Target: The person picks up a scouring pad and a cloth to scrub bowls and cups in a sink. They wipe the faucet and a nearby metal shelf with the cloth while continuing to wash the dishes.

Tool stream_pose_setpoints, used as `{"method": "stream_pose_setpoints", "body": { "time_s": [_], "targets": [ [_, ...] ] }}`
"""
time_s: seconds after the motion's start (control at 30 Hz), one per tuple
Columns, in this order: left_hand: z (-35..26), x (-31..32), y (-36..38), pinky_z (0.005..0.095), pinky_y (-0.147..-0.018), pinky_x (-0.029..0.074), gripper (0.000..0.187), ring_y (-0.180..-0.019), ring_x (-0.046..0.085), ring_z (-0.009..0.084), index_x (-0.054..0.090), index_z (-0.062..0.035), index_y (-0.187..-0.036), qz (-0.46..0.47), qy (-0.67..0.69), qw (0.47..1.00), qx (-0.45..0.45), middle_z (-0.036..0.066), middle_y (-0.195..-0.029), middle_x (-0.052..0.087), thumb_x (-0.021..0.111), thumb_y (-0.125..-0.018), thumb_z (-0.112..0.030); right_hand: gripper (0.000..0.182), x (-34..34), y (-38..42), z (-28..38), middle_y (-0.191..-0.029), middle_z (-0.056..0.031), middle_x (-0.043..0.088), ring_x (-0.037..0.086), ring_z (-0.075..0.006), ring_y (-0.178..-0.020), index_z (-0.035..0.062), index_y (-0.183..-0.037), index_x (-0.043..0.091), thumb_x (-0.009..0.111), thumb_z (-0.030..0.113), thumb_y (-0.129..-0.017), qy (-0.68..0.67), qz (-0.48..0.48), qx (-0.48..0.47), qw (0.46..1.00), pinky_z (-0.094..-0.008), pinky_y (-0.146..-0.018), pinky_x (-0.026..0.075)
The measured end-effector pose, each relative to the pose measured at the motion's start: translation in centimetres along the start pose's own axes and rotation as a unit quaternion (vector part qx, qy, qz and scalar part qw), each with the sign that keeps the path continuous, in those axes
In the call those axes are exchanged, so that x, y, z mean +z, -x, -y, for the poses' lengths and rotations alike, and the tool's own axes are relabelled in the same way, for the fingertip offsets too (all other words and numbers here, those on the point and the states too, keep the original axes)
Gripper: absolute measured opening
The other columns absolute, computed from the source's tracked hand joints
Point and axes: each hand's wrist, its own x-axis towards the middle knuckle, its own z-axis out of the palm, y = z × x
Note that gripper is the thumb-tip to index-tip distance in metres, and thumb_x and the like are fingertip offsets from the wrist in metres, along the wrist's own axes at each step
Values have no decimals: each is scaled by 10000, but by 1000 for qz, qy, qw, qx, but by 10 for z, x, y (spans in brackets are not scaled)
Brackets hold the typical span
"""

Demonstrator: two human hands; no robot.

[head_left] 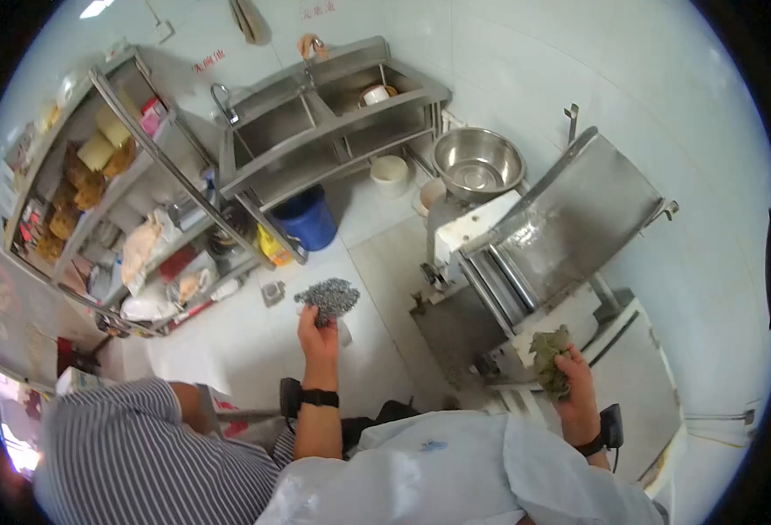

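Observation:
A silvery steel wool scrubber is held up over the floor in my left hand, whose fingers are closed on its lower edge. My right hand grips a crumpled olive-green cloth beside the front of a metal roller machine. That machine has two parallel rollers and a sloping steel tray above them. Both wrists carry black straps with small boxes.
A steel double sink stands along the back wall. Beneath and near it are a blue bucket and a white tub. A steel basin rests behind the machine. Loaded shelves line the left. A person in a striped shirt is close at my left.

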Motion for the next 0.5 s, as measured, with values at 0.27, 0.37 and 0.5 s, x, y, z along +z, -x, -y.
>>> {"method": "stream_pose_setpoints", "body": {
  "time_s": [0.27,0.37,0.5],
  "targets": [
    [-40,-1,-94,235,-556,453,154,-782,542,170,487,-82,-924,-81,-15,996,-30,48,-918,545,457,-773,-67,268,67,-84,-19,-936,-100,546,561,-201,-821,13,-1015,454,456,3,-747,8,-13,19,1000,-336,-711,477],
    [-56,-14,-143,247,-562,455,162,-807,542,171,489,-86,-927,-97,-17,994,-52,47,-920,546,461,-768,-68,266,93,-121,-43,-949,-105,543,558,-201,-822,14,-1013,458,462,9,-746,12,-22,-5,1000,-324,-715,475],
    [-70,1,-211,269,-584,421,249,-791,518,140,497,-84,-968,-65,-46,989,-124,18,-902,541,512,-724,-33,299,137,-183,-85,-977,-119,539,555,-214,-859,3,-1042,450,455,9,-744,5,-40,-27,999,-310,-738,469]
  ]
}}
